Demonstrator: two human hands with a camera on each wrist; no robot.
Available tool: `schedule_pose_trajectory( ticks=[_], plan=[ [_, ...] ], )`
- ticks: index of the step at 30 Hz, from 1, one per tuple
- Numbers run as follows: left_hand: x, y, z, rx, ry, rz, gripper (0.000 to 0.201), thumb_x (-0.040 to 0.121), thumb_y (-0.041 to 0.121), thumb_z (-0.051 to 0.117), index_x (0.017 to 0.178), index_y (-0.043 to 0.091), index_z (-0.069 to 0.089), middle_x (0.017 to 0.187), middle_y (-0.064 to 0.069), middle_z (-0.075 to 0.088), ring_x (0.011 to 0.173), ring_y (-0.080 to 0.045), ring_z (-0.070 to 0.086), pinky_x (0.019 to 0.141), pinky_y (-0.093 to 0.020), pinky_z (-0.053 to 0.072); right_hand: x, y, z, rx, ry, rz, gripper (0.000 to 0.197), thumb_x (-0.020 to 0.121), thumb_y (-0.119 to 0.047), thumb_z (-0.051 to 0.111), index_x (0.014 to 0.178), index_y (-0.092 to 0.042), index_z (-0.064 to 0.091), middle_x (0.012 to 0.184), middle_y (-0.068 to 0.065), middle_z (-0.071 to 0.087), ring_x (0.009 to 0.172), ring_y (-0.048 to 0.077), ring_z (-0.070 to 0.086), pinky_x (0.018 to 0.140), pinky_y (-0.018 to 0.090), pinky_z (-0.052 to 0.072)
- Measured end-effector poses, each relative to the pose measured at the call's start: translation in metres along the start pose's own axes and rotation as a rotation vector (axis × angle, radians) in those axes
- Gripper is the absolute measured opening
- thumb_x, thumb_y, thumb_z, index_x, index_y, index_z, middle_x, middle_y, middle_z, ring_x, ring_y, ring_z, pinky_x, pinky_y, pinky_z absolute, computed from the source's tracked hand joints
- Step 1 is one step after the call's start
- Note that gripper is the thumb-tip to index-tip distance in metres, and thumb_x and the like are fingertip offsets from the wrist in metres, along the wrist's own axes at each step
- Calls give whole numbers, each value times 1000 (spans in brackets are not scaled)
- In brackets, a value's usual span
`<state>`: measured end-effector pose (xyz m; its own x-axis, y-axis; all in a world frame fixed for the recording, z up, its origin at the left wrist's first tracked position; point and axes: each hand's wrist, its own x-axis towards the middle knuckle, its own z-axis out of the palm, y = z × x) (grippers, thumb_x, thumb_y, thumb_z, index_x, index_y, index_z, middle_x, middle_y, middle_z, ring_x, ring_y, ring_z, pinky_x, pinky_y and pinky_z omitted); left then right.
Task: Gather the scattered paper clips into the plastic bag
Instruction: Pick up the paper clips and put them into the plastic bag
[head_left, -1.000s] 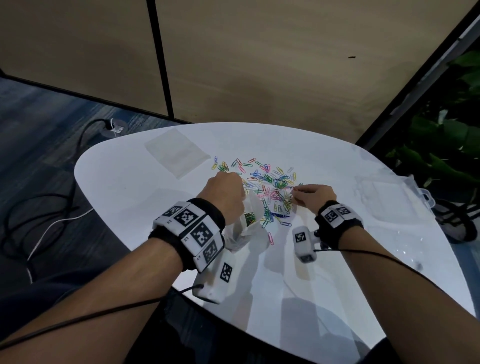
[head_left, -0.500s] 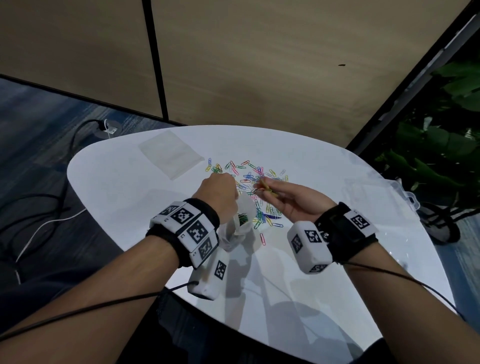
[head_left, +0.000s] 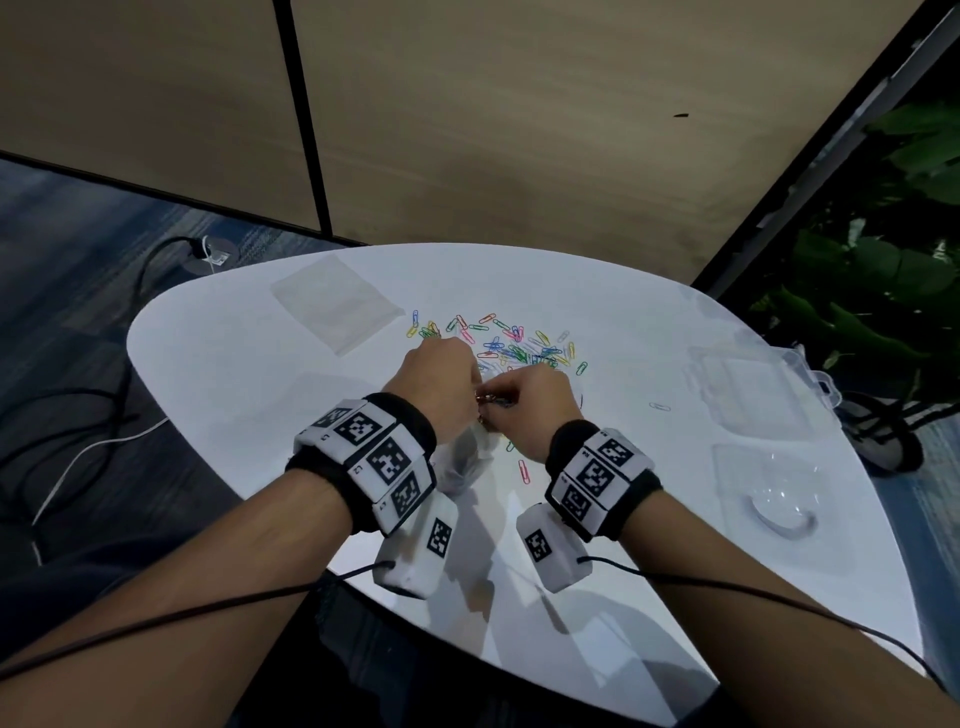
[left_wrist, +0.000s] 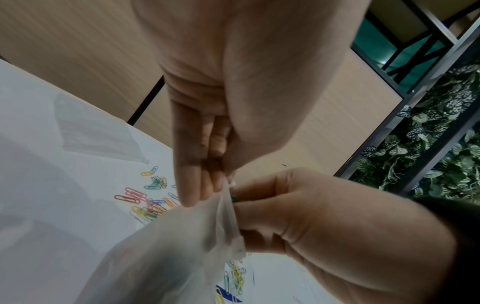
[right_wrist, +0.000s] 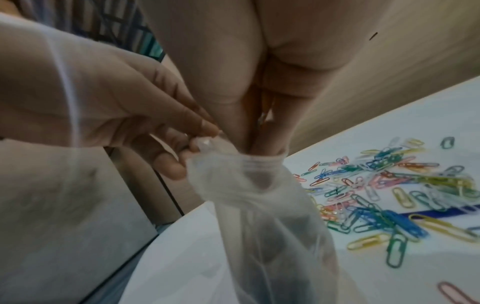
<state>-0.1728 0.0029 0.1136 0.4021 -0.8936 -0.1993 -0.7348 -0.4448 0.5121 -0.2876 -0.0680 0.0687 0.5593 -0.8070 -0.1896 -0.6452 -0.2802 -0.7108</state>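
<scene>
Colourful paper clips (head_left: 511, 345) lie scattered on the white table (head_left: 234, 364); the right wrist view shows them as a pile (right_wrist: 389, 195). My left hand (head_left: 447, 374) pinches the rim of a clear plastic bag (head_left: 457, 462) and holds it up; the pinch (left_wrist: 207, 189) shows in the left wrist view. My right hand (head_left: 527, 402) is bunched at the bag's mouth, fingertips (right_wrist: 270, 152) dipped inside the rim. It pinches paper clips, and a green one (left_wrist: 234, 198) shows between its fingers. The bag (right_wrist: 259, 226) hangs with dark clips inside.
A second flat plastic bag (head_left: 337, 306) lies at the table's far left. Clear plastic boxes (head_left: 753, 395) and a lid (head_left: 769, 493) sit at the right. A pink clip (head_left: 524, 472) and a pale clip (head_left: 660, 406) lie apart. Cables (head_left: 78, 441) cross the floor at left.
My right hand lifted clips from the pile and carried them left to the bag's mouth. The left hand kept hold of the bag.
</scene>
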Motion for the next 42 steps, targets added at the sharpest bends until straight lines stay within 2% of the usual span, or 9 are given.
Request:
schedule_pose_trajectory(
  ticks=[5, 8, 13, 17, 21, 31, 34, 39, 42],
  plan=[
    [-1, 2, 1, -29, -36, 1, 22, 90, 7, 57, 99, 15, 76, 94, -8, 72, 77, -24, 67, 80, -35, 60, -2, -2, -5, -26, -12, 9, 11, 83, -8, 70, 87, -12, 79, 76, 9, 75, 71, 24, 71, 75, 33, 61],
    [-2, 3, 1, -28, -38, 6, 21, 89, 8, 59, 96, 16, 77, 96, -7, 72, 80, -24, 70, 80, -35, 60, -3, -3, -3, -136, -31, -27, 24, 84, -2, 62, 97, -14, 78, 90, 6, 76, 80, 19, 69, 82, 25, 56],
    [-3, 4, 0, -46, -41, -5, 23, 90, 5, 58, 100, 15, 76, 84, -6, 68, 76, -24, 68, 82, -36, 60, -2, -5, -4, -136, -48, -34, 14, 81, -6, 69, 87, -13, 79, 77, 8, 74, 70, 24, 71, 74, 36, 61],
    [-3, 4, -1, -50, -28, -3, 23, 92, 6, 58, 103, 15, 75, 91, -7, 71, 70, -20, 61, 83, -34, 59, -3, -5, -8, -184, -88, -42, 23, 82, -4, 67, 99, -14, 77, 95, 6, 75, 84, 19, 70, 84, 30, 57],
    [-4, 6, -2, -50, -33, -10, 22, 92, 7, 59, 103, 15, 76, 78, -4, 64, 71, -21, 63, 85, -36, 59, -4, -7, -11, -234, -78, -64, 19, 82, -15, 73, 100, -14, 77, 89, 6, 74, 79, 18, 69, 77, 28, 57],
    [-6, 6, -1, -45, -48, -13, 22, 92, 5, 59, 101, 16, 76, 91, -8, 72, 72, -22, 62, 83, -35, 59, -6, -10, -15, -232, -94, -116, 11, 82, -10, 70, 89, -12, 79, 78, 7, 74, 72, 22, 70, 73, 31, 59],
    [-5, 5, 0, -28, -43, -2, 22, 91, 6, 60, 102, 15, 77, 99, -8, 73, 81, -23, 66, 83, -31, 57, -6, -7, -17, -266, -218, -188, 24, 81, -3, 65, 97, -14, 78, 88, 5, 76, 77, 15, 68, 74, 23, 51],
    [-5, 4, -4, -50, -53, -11, 23, 91, 5, 58, 101, 15, 77, 96, -8, 73, 82, -26, 70, 84, -34, 59, -1, 2, -35, -40, -355, -224, 37, 80, 9, 57, 101, -15, 76, 102, 6, 75, 94, 12, 70, 86, 26, 56],
    [-5, -3, -6, -70, -48, -22, 27, 92, 2, 55, 103, 14, 75, 93, -4, 69, 77, -23, 64, 82, -30, 57, 18, 31, -62, 351, -156, -40, 35, 86, 14, 50, 95, -11, 74, 100, 14, 73, 87, 19, 69, 85, 37, 58]
  ],
)
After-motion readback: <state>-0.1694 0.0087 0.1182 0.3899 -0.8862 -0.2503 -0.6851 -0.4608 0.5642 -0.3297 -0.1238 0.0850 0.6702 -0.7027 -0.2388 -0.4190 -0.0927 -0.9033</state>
